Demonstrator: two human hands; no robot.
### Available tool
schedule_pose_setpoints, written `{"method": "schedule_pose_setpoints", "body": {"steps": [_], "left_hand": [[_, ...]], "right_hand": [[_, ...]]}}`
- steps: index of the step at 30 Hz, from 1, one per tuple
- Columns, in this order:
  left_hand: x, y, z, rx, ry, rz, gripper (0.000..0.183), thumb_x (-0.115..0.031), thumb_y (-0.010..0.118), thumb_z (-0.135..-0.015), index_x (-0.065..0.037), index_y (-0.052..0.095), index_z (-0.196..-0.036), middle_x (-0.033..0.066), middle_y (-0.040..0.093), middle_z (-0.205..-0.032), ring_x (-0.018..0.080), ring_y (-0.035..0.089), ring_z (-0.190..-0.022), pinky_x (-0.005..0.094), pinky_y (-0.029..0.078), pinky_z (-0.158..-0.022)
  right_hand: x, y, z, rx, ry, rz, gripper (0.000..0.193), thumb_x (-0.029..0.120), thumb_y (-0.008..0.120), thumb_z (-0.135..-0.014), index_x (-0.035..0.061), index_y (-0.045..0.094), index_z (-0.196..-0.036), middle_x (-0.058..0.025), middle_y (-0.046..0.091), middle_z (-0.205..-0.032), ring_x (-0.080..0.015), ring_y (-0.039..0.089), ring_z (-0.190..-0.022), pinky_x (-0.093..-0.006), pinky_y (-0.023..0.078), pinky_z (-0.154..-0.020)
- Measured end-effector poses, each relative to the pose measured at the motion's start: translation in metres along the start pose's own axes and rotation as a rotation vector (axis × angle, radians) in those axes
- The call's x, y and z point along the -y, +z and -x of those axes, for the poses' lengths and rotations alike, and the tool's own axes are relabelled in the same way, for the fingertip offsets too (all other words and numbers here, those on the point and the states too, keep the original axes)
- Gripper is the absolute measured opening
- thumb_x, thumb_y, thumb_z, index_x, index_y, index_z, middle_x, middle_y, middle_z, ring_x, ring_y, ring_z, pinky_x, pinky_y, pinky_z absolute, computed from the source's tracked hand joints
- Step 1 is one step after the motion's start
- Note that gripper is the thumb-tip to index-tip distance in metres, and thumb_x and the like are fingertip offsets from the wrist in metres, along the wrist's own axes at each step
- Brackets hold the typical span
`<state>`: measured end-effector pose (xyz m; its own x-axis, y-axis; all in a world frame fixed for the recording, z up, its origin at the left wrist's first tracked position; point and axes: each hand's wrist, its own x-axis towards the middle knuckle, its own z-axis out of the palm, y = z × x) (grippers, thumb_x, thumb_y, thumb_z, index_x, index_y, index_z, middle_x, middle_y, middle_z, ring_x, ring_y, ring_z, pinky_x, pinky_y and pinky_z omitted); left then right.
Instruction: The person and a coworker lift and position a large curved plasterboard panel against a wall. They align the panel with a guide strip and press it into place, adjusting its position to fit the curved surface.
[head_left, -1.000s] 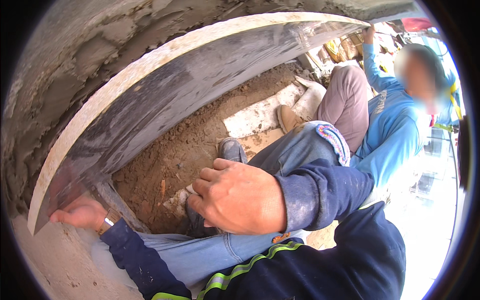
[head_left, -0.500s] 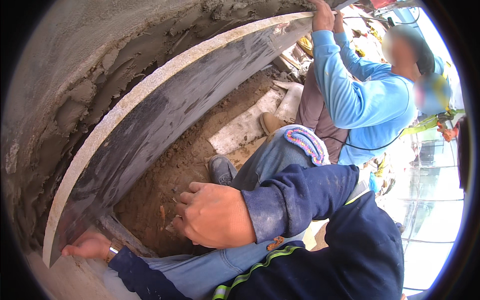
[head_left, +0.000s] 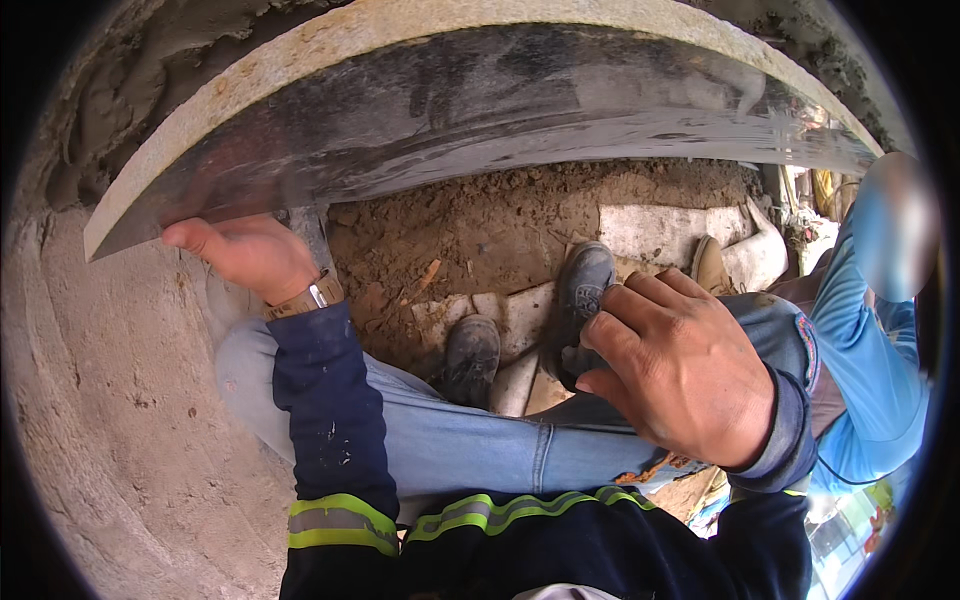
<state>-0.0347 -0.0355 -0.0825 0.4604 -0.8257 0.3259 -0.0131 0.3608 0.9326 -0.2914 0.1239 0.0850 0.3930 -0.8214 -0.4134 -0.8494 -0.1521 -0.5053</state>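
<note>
"Rough grey mortar (head_left: 110,120) lines the upper left, and loose brown soil (head_left: 490,235) covers the ground. What stands out there?"

"A large stone slab (head_left: 420,105), on edge across the top of the view. Its pale, grainy edge faces up, and its dark, glossy face is turned toward the person. Whether it touches the mortar, I can't tell."

"And the left hand (head_left: 245,255)?"

"At the slab's left end, against the lower part of the glossy face. Its thumb sticks out toward the corner. The other fingers are mostly hidden, so I can't say how far they close. A watch (head_left: 312,296) circles that wrist."

"How about the right hand (head_left: 690,370)?"

"Well apart from the slab, above the blue jeans (head_left: 460,440). Its back is up, the fingers loosely bent, the thumb near the forefinger. The palm is turned away, so I can't tell whether it holds anything."

"What's by the feet?"

"Two dark shoes (head_left: 472,355), and farther right a tan boot (head_left: 711,265) beside a dirty white board (head_left: 645,235). A co-worker (head_left: 870,370) in a light-blue top shows at the right."
</note>
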Motion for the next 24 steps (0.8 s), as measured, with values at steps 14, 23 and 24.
{"method": "schedule_pose_setpoints", "body": {"steps": [14, 23, 24], "left_hand": [[-0.007, 0.006, 0.007, -0.063, -0.109, 0.045, 0.110, -0.070, 0.051, -0.090, 0.013, 0.013, -0.151, 0.0265, 0.008, -0.161, 0.0309, 0.013, -0.150, 0.0423, 0.009, -0.123], [0.017, -0.011, -0.002, -0.112, -0.156, 0.028, 0.098, -0.061, 0.046, -0.098, 0.017, 0.015, -0.148, 0.0276, 0.010, -0.160, 0.0278, 0.014, -0.149, 0.0411, 0.006, -0.123], [0.017, -0.011, -0.003, -0.103, -0.133, 0.029, 0.097, -0.061, 0.046, -0.098, 0.017, 0.015, -0.147, 0.0275, 0.011, -0.159, 0.0276, 0.014, -0.149, 0.0411, 0.006, -0.123]], "right_hand": [[-0.022, 0.028, 0.010, -0.202, -0.092, 0.154, 0.020, 0.021, 0.061, -0.081, 0.0044, 0.067, -0.090, -0.0092, 0.066, -0.081, -0.0262, 0.065, -0.087, -0.0384, 0.050, -0.078], [-0.019, 0.038, 0.002, -0.214, -0.072, 0.165, 0.021, 0.023, 0.062, -0.081, 0.0055, 0.067, -0.092, -0.0081, 0.066, -0.077, -0.0266, 0.066, -0.084, -0.0388, 0.049, -0.077], [-0.019, 0.037, 0.002, -0.223, -0.076, 0.168, 0.021, 0.023, 0.062, -0.081, 0.0055, 0.067, -0.092, -0.0081, 0.066, -0.078, -0.0267, 0.066, -0.084, -0.0388, 0.049, -0.077]]}}
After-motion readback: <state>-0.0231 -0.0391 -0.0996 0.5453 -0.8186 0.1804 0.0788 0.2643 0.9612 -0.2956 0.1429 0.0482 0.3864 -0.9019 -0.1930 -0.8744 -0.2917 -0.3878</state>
